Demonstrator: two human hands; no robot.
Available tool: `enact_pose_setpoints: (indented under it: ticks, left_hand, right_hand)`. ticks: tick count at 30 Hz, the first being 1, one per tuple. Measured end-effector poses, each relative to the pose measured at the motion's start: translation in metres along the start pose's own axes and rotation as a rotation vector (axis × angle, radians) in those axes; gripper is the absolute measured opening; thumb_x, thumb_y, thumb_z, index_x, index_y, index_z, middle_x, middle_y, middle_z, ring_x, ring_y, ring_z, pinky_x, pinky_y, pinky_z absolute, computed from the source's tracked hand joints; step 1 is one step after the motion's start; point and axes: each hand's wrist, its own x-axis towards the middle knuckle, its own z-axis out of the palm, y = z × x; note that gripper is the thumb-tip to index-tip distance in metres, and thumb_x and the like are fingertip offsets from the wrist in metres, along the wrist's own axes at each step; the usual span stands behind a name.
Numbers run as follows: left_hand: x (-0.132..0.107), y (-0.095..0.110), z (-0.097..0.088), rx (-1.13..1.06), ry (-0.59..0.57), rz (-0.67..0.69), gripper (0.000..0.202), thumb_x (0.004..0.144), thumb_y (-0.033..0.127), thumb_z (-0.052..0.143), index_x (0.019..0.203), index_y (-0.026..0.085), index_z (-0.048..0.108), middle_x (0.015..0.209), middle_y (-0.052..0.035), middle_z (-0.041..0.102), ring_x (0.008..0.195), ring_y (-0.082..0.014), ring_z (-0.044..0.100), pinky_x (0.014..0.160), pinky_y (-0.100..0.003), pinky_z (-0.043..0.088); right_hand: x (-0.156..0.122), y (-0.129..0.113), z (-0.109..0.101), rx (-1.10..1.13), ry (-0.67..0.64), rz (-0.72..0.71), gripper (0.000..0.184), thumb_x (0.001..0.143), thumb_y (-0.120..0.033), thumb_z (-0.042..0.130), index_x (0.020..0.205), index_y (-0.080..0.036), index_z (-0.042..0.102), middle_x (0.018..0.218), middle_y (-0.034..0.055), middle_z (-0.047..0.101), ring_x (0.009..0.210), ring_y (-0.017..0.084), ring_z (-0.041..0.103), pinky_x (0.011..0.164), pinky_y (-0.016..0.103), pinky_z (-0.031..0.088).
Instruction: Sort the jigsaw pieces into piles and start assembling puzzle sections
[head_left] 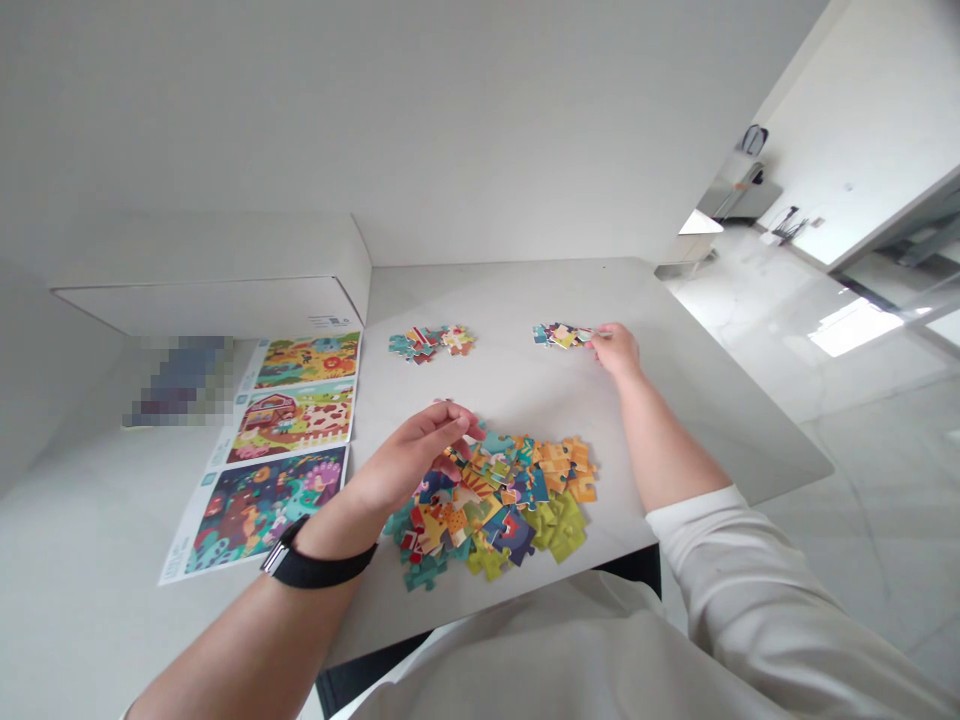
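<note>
A big heap of colourful puzzle pieces (517,500) lies on the white table (675,420) in front of me. My left hand (416,455), with a black watch on the wrist, hovers over the heap's left part, fingers bent together, pinching at a piece. My right hand (616,348) reaches far right and touches a small group of pieces (559,334), fingers closed on one piece at its edge. A second small group (431,341) lies apart, at the far centre.
A sheet with three printed puzzle pictures (289,440) lies left of the heap. Behind it stands a white box (225,290). The table's right edge drops to a glossy floor (862,420).
</note>
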Motion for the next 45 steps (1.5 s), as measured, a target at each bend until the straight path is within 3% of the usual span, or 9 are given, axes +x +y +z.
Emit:
enact_pose_setpoints:
  ticks: [6,10,15,20,26,32,35,40,45]
  left_hand:
    - [0.001,-0.001,-0.004,0.016,0.019,0.016,0.043,0.09,0.059,0.08,0.101,0.019,0.068,0.108,-0.0084,0.074,0.081,-0.0159,0.067,0.057,-0.023,0.056]
    - [0.002,0.002,-0.01,-0.004,0.129,0.078,0.042,0.09,0.057,0.081,0.104,0.02,0.068,0.104,-0.0071,0.074,0.077,-0.0147,0.067,0.055,-0.022,0.055]
    - [0.005,0.005,-0.016,-0.092,0.277,0.158,0.038,0.087,0.051,0.083,0.1,0.019,0.066,0.095,-0.0044,0.073,0.069,-0.012,0.064,0.051,-0.02,0.051]
    - [0.005,0.004,-0.014,-0.098,0.295,0.16,0.032,0.088,0.045,0.081,0.1,0.02,0.066,0.093,-0.0037,0.072,0.069,-0.0118,0.065,0.051,-0.019,0.051]
    - [0.005,0.005,-0.012,-0.079,0.274,0.161,0.031,0.089,0.043,0.08,0.101,0.019,0.065,0.092,-0.0036,0.072,0.068,-0.0116,0.066,0.05,-0.019,0.051]
    - [0.011,-0.005,-0.014,0.007,0.221,0.156,0.033,0.089,0.045,0.08,0.104,0.019,0.066,0.094,-0.004,0.07,0.068,-0.0113,0.064,0.05,-0.02,0.053]
    - [0.012,-0.01,-0.014,0.079,0.173,0.143,0.035,0.089,0.048,0.08,0.107,0.019,0.068,0.092,-0.0041,0.069,0.069,-0.012,0.064,0.05,-0.02,0.054]
    - [0.013,-0.014,-0.008,0.181,0.097,0.107,0.041,0.089,0.053,0.079,0.109,0.019,0.07,0.09,-0.0047,0.071,0.068,-0.013,0.062,0.049,-0.021,0.054]
    - [0.013,-0.019,0.0,0.15,0.081,0.116,0.036,0.087,0.052,0.082,0.096,0.02,0.068,0.075,0.001,0.063,0.057,-0.0103,0.057,0.048,-0.021,0.052]
  right_hand:
    - [-0.009,-0.005,-0.006,-0.165,-0.017,-0.113,0.024,0.093,-0.031,0.072,0.113,-0.021,0.08,0.109,0.0099,0.084,0.099,0.025,0.074,0.085,0.032,0.051]
    - [-0.029,-0.013,-0.004,-0.15,-0.065,-0.302,0.028,0.095,-0.033,0.066,0.118,-0.022,0.08,0.105,0.0083,0.082,0.092,0.024,0.073,0.083,0.033,0.051]
    - [-0.091,-0.036,0.009,-0.005,-0.653,-0.685,0.032,0.094,-0.043,0.07,0.118,-0.024,0.08,0.092,0.0041,0.079,0.079,0.019,0.069,0.076,0.032,0.05]
    - [-0.15,-0.054,0.02,-0.17,-0.894,-0.88,0.024,0.086,-0.039,0.082,0.105,-0.024,0.083,0.095,0.0049,0.078,0.08,0.019,0.069,0.076,0.031,0.049]
    - [-0.153,-0.057,0.026,-0.031,-0.956,-0.692,0.021,0.08,-0.033,0.086,0.096,-0.023,0.078,0.085,0.0016,0.074,0.077,0.018,0.065,0.074,0.031,0.048]
    - [-0.145,-0.061,0.021,0.472,-1.058,-0.228,0.039,0.071,-0.047,0.093,0.087,-0.022,0.068,0.078,-0.002,0.064,0.069,0.014,0.058,0.067,0.03,0.05]
    - [-0.146,-0.063,0.017,0.647,-1.031,-0.075,0.045,0.066,-0.046,0.098,0.087,-0.022,0.067,0.079,-0.0038,0.062,0.068,0.012,0.057,0.063,0.027,0.051]
    - [-0.154,-0.066,0.019,0.684,-1.044,-0.018,0.05,0.062,-0.046,0.102,0.087,-0.022,0.066,0.078,-0.0042,0.063,0.066,0.011,0.059,0.061,0.025,0.052]
    - [-0.164,-0.07,0.02,0.637,-1.129,-0.067,0.049,0.068,-0.051,0.098,0.09,-0.022,0.066,0.08,-0.0025,0.066,0.068,0.013,0.063,0.065,0.028,0.055]
